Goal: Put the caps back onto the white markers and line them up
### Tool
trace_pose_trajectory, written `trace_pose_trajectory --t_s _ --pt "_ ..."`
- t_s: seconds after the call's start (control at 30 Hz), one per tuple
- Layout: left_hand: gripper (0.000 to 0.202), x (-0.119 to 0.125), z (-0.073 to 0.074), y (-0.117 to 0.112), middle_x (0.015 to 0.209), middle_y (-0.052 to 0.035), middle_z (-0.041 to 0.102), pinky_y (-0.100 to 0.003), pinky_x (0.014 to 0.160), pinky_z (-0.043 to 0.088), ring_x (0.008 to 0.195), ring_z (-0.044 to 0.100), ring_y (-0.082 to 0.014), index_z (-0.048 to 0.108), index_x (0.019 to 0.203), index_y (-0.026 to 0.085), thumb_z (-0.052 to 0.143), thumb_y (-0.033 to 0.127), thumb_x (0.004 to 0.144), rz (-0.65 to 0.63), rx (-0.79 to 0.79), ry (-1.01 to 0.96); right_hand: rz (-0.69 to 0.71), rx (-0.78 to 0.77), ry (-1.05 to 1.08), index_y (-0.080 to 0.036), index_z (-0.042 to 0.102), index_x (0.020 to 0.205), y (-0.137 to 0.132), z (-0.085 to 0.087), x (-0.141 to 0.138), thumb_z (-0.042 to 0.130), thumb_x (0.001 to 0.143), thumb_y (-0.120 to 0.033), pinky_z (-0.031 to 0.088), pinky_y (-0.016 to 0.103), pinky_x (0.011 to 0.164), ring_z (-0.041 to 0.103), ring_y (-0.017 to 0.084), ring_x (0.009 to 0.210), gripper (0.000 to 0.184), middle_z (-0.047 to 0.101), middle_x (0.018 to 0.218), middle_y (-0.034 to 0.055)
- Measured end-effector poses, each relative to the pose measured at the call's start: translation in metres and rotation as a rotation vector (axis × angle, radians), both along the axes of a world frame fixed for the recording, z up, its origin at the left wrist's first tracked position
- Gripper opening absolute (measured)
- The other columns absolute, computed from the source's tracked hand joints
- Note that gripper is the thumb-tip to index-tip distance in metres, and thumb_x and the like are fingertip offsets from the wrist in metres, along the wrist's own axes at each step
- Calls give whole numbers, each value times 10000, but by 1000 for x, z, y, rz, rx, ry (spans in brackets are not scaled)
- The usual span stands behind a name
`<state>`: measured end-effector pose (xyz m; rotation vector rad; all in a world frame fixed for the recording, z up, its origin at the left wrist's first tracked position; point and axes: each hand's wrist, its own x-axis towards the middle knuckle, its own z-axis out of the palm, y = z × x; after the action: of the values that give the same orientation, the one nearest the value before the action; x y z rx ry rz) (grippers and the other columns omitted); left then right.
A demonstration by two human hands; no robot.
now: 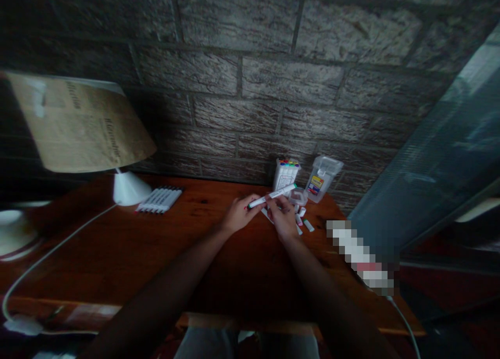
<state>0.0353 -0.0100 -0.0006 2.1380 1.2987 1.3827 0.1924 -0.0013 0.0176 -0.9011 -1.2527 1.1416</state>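
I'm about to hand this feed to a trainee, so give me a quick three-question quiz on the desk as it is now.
1. True or false: the left hand and the right hand are both on one white marker.
2. The row of markers lies beside: A) the lamp base; B) the marker box; C) the clear case.
3. What lies on the table just by the right hand?

Key: 1 true. 2 A. 3 loose markers.
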Motion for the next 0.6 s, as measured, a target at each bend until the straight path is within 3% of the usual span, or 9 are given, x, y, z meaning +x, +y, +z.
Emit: trace_pose_trajectory --t_s 0.2,0.37,0.47,0.6 --pt "209 1 -1 1 965 -26 774 -237 803 496 858 707 -162 706 1001 208 585 377 980 -22 -18 13 -15 -22 -2 -195 641 755 0 -1 -1 770 716 -655 329 225 440 413 91 498 479 549 587 -35" --pt "283 2 -6 2 748 4 711 -212 631 451 644 622 -126 714 968 189 575 436 976 7 -94 -5 -91 10 115 -220 619 912 6 3 9 825 674 -594 368 218 453 443 74 485 489 611 699 -51" --pt "317 1 -8 4 752 -1 709 -214 647 459 659 630 -126 709 984 186 544 457 987 -1 -105 -58 -238 89 147 -235 575 1013 19 20 27 812 687 -572 392 225 481 497 91 513 526 632 732 -49" --pt "325 3 -10 5 756 -5 718 -218 664 472 677 647 -130 703 960 196 518 460 1001 -13 -113 -82 -417 214 52 -213 574 953 55 63 57 706 759 -643 363 244 485 469 106 508 490 555 636 -54"
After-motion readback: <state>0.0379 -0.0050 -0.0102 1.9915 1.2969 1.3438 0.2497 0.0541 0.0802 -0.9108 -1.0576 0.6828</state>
